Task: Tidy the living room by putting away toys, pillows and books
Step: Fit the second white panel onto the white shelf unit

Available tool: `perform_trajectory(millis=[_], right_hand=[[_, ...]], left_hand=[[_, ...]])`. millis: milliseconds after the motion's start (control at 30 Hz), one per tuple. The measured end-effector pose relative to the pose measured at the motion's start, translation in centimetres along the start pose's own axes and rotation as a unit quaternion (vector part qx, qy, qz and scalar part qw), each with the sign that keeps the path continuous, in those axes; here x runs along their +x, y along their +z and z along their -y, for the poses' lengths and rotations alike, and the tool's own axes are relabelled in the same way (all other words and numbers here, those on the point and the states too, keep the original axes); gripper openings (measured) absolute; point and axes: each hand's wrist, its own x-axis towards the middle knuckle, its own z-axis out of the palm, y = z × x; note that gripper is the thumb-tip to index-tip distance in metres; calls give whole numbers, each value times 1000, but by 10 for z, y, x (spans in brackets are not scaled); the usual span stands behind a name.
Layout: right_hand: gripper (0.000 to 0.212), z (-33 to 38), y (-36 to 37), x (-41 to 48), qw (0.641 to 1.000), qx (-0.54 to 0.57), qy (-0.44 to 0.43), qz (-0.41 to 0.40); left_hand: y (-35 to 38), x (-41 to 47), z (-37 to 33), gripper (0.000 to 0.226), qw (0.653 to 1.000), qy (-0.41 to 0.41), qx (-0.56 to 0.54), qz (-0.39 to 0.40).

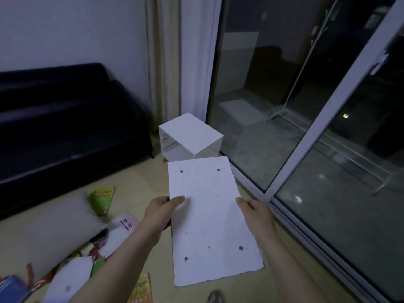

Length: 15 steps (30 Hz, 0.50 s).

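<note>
You hold the white board (209,219) flat above the floor, your left hand (162,212) gripping one long edge and your right hand (254,212) the other, thumbs on top (the fingers underneath are hidden). It hangs just short of the white cube cabinet (192,136). This looks like a carry in progress. Next you must settle where the board belongs, then tackle the books (122,228) and pillow (54,228) scattered to your left.

Yellow book (141,290) cut off below.
</note>
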Motion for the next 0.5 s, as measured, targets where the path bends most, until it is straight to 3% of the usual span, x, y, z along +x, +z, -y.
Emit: perform_trajectory(millis=[167, 367, 500], right_hand=[[49, 23, 7, 83, 998, -34, -30, 50], [45, 41, 30, 160, 988, -87, -47, 117], [49, 52, 63, 195, 983, -102, -56, 143]], left_hand=[[17, 54, -17, 38, 997, -12, -39, -60], [26, 97, -25, 20, 991, -31, -77, -108], [13, 129, -27, 22, 985, -46, -91, -138]])
